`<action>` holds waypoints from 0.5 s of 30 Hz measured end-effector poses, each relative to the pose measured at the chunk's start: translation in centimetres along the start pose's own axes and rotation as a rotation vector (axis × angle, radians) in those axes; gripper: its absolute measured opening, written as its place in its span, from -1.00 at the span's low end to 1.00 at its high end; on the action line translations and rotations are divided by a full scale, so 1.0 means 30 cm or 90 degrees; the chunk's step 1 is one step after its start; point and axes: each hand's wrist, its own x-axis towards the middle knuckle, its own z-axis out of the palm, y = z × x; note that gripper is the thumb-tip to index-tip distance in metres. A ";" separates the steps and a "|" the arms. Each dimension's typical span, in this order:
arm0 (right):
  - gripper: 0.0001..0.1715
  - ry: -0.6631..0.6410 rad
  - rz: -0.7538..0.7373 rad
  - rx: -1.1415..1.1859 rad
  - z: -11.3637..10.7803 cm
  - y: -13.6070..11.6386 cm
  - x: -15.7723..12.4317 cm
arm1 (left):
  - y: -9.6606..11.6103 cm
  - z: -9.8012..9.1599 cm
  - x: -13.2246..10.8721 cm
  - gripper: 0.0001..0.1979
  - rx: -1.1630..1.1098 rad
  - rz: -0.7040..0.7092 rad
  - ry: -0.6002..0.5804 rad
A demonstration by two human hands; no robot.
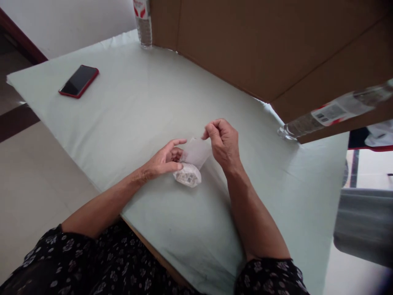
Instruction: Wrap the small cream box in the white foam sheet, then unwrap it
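Observation:
A small translucent white bag (188, 175) with something patterned inside rests low over the pale green tablecloth. Its thin, see-through upper part (195, 152) spreads between my two hands. My left hand (167, 159) is at the bag's left side, with the thumb on the bag's edge and the index finger stretched out above; the other fingers curl behind the film. At the upper right corner of the film, my right hand (223, 141) is closed, thumb and index finger pinched together. What lies between those fingertips is too small to make out.
A phone (79, 81) in a red case lies at the table's far left. A large cardboard panel (227, 45) stands along the back, with one clear bottle (143, 25) at its left end and another bottle (331, 112) at the right. A grey seat (364, 225) is beyond the right edge.

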 end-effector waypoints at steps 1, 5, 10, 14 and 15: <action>-0.75 0.005 0.014 -0.004 0.000 0.012 0.003 | 0.002 -0.002 0.001 -0.29 -0.021 0.009 0.009; -0.73 -0.001 0.066 -0.023 0.000 0.054 0.008 | 0.010 0.004 -0.001 -0.62 0.004 -0.040 0.005; -0.80 0.093 0.055 -0.065 -0.034 0.046 0.005 | 0.007 0.005 0.002 -0.58 -0.029 -0.082 0.052; -0.64 -0.033 0.040 -0.138 -0.069 -0.055 -0.036 | 0.003 -0.014 0.008 -0.57 -0.092 -0.070 0.128; -0.58 -0.123 0.039 -0.172 -0.065 -0.084 -0.051 | 0.003 -0.018 0.009 -0.56 -0.104 -0.061 0.139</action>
